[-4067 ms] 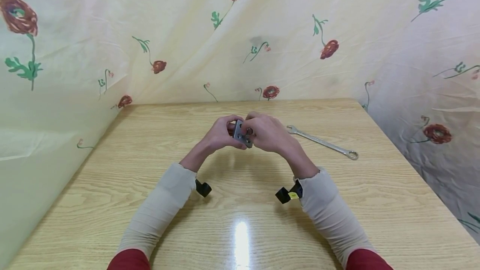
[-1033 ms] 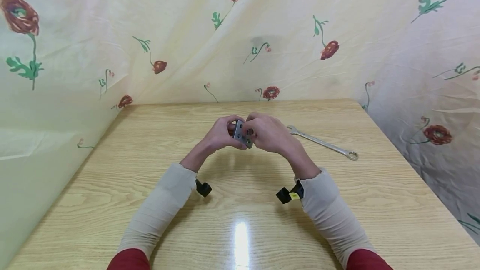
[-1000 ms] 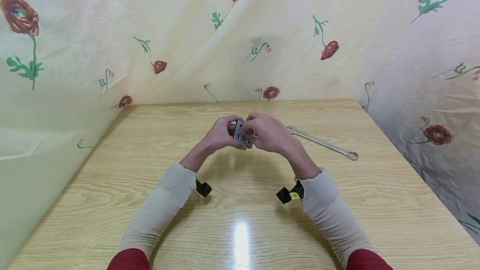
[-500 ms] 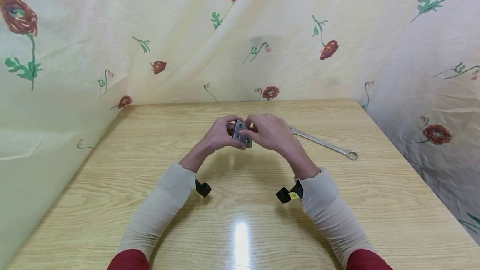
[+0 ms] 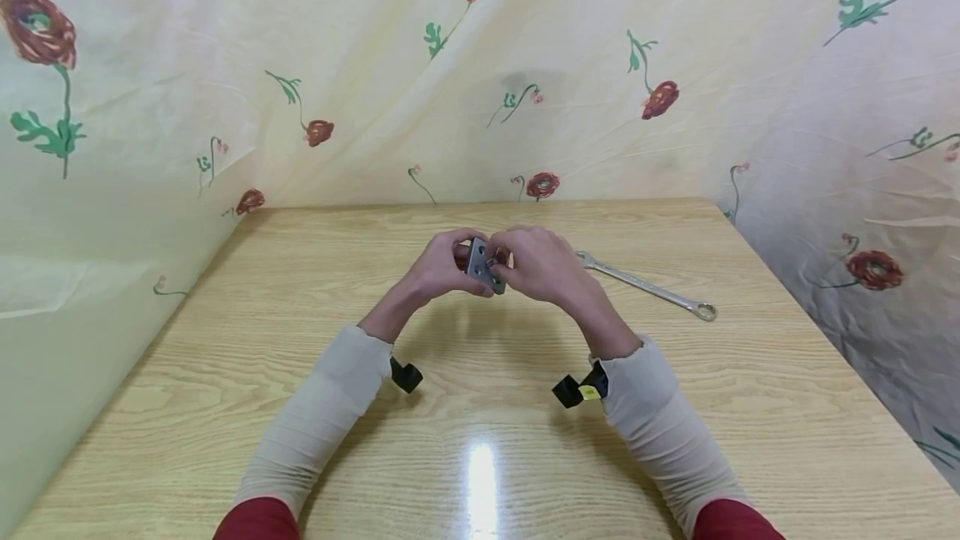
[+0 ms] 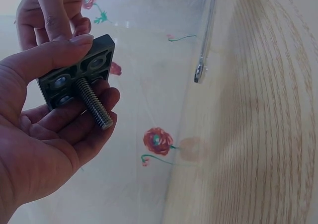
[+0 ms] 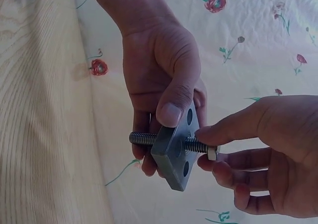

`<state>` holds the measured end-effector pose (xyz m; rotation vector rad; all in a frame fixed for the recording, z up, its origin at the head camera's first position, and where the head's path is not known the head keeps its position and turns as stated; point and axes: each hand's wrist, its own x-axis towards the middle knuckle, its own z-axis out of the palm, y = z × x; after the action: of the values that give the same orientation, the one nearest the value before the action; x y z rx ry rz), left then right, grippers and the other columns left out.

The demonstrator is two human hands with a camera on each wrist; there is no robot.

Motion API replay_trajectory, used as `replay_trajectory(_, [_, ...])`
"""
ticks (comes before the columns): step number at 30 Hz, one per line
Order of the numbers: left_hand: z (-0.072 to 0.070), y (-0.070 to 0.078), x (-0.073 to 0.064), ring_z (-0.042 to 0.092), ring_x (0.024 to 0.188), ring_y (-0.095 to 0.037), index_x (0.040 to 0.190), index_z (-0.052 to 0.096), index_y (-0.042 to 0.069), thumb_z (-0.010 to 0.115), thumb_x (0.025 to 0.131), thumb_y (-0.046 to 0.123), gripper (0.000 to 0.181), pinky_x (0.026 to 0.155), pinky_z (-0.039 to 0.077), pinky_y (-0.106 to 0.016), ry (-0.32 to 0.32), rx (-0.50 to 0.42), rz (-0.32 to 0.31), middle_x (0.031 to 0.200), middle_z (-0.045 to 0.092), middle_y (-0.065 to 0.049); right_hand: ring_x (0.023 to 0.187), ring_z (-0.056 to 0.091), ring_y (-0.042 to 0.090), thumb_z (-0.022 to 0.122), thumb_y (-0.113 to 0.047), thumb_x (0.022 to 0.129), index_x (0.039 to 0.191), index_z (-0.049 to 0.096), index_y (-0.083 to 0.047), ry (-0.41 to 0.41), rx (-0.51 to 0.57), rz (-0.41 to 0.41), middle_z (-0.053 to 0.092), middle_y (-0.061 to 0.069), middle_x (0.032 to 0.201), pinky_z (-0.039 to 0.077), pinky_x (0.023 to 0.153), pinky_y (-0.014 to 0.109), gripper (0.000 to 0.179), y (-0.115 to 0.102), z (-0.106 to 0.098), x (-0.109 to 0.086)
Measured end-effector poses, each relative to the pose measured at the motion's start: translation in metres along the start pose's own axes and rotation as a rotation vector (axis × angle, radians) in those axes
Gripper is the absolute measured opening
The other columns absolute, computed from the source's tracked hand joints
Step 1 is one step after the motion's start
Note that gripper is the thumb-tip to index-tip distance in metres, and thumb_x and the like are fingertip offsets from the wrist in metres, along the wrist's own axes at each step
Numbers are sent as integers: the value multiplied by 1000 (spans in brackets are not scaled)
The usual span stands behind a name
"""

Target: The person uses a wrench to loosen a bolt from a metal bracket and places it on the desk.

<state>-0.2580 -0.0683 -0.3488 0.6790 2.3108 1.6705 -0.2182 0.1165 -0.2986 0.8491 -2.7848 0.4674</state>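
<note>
Gripping plate (image 7: 174, 155) by its edges in half-curled left hand (image 5: 439, 267), seemingly to keep faces clear | pinching bolt (image 7: 197, 145), run through plate, near its head with right hand (image 5: 542, 267), probably for control | right of plate: wrench (image 5: 645, 283)

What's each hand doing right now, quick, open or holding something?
Left hand: closed, holding the grey plate by its edges.
Right hand: closed, holding the bolt near its head, thumb and fingers around it.
</note>
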Motion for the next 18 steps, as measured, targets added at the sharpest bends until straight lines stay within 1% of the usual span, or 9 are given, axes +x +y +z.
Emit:
replay_trajectory(6, [0, 1, -1, 71, 90, -21, 122, 57, 9, 84, 65, 2, 64, 82, 56, -32, -5, -6, 1, 106, 73, -20, 69, 58, 16, 71, -12, 84, 93, 73, -15, 10, 11, -45, 68, 2, 87, 45, 58, 28, 10, -1, -1, -1])
replay_trajectory(12, [1, 1, -1, 71, 90, -21, 121, 58, 9, 84, 66, 2, 62, 81, 57, -33, -10, -14, 1, 106, 72, -20, 74, 60, 18, 68, -4, 83, 90, 75, -15, 19, -3, -74, 68, 3, 93, 49, 61, 31, 15, -1, -1, -2])
replay_trajectory(15, [1, 0, -1, 71, 91, -21, 121, 57, 9, 84, 66, 1, 62, 81, 57, -32, -10, -13, 4, 107, 72, -20, 76, 60, 19, 68, -5, 83, 92, 74, -15, 22, 3, -82, 68, 4, 97, 50, 63, 33, 15, -1, -1, -3])
replay_trajectory(18, [1, 0, 0, 70, 93, -21, 123, 57, 9, 84, 66, 1, 64, 82, 57, -33, -10, -12, -2, 109, 72, -19, 77, 61, 19, 70, -13, 84, 101, 72, -14, 31, 1, -69, 68, 6, 104, 50, 63, 33, 17, 0, -2, -3])
